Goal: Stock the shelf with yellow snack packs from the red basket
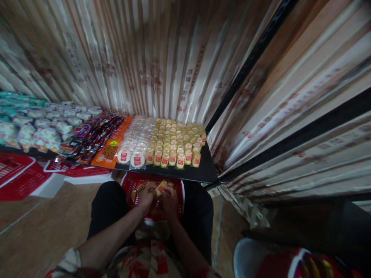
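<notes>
Between my knees sits an open red box (182, 193) with some small packets lying in it. Over it, my left hand (146, 197) and my right hand (169, 197) meet at a small yellow wrapped snack (161, 187) with a red and white label. Both hands' fingers are closed on its two sides. Just ahead, on a black shelf (207, 162), stand close rows of similar yellow snack packets (172, 154). The finer finger positions are too dim to make out.
Left of the yellow rows lie clear-wrapped round white snacks (138, 158), an orange pretzel bag (109, 150), dark packets (92, 135) and white bags (43, 135). Red boxes (21, 177) stand under the shelf. Printed pleated sheeting (162, 58) rises behind; a black pole (252, 61) slants at right.
</notes>
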Demonstrator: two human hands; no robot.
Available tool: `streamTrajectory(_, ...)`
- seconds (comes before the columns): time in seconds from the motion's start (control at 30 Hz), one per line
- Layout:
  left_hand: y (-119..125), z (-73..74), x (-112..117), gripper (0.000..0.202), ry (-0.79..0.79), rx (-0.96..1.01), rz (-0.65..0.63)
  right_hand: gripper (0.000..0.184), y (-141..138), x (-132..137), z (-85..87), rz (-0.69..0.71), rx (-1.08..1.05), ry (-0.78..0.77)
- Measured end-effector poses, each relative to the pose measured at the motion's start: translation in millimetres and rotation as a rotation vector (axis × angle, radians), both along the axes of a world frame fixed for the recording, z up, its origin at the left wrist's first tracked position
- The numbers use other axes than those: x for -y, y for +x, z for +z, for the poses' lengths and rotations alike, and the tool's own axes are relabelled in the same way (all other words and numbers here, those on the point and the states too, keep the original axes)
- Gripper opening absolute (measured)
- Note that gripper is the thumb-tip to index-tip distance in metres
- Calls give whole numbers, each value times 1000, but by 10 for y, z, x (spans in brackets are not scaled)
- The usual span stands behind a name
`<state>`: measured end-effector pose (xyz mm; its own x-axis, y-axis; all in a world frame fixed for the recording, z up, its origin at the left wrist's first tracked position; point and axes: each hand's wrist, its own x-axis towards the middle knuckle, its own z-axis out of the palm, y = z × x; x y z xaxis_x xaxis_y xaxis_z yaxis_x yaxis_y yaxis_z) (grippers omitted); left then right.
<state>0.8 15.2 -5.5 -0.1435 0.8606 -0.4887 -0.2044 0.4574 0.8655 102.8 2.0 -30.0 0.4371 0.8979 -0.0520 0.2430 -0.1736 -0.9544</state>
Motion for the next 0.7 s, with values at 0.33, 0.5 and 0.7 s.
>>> streamTrajectory(0.33,273,324,57,20,90,59,-106,21,194,147,290,-163,-118,103)
streamTrajectory(0.5,451,457,43,18,128,61,-165,18,333,161,354,-170,-88,219)
streamTrajectory(0.7,658,595,-10,16,213,63,-221,15,542,121,460,-169,84,297)
